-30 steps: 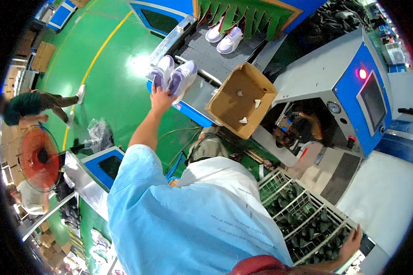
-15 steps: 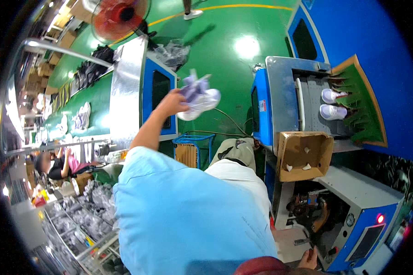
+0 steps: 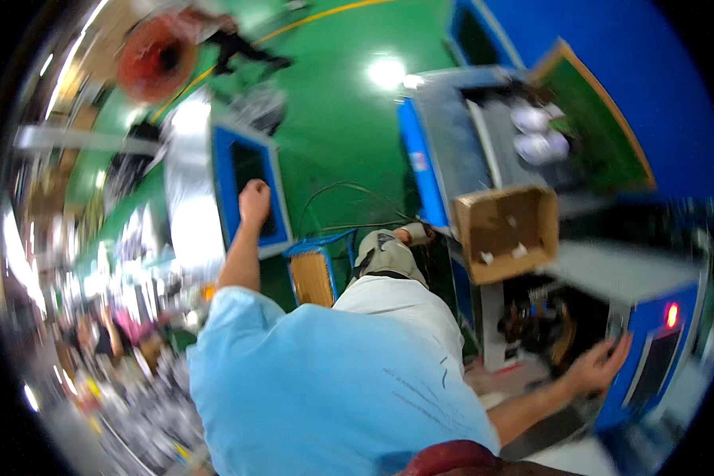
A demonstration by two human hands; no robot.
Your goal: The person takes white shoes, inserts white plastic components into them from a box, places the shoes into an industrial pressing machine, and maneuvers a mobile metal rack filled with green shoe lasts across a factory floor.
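Observation:
My left hand [image 3: 254,202] is closed with nothing showing in it, in front of the blue-framed dark panel [image 3: 250,170] of the left machine. My right hand [image 3: 599,366] reaches out at the lower right with its fingers apart. It is close to the front of a grey and blue machine [image 3: 639,373] with a lit red display; blur hides whether the fingertips touch it. Two white shoes [image 3: 541,147] sit side by side at the opening of the right-hand conveyor, before a green fringed curtain [image 3: 603,119].
A cardboard box [image 3: 506,274] with a few small white pieces stands beside the conveyor. A blue-framed stool [image 3: 313,278] is near my legs. A red fan [image 3: 155,59] and a walking person [image 3: 242,47] are at the far left. A cable [image 3: 349,186] crosses the green floor.
The white and lavender shoes have left my left hand, now closed and drawn lower. My right hand has moved up to the machine front. The view has shifted and blurred; a person appears beyond.

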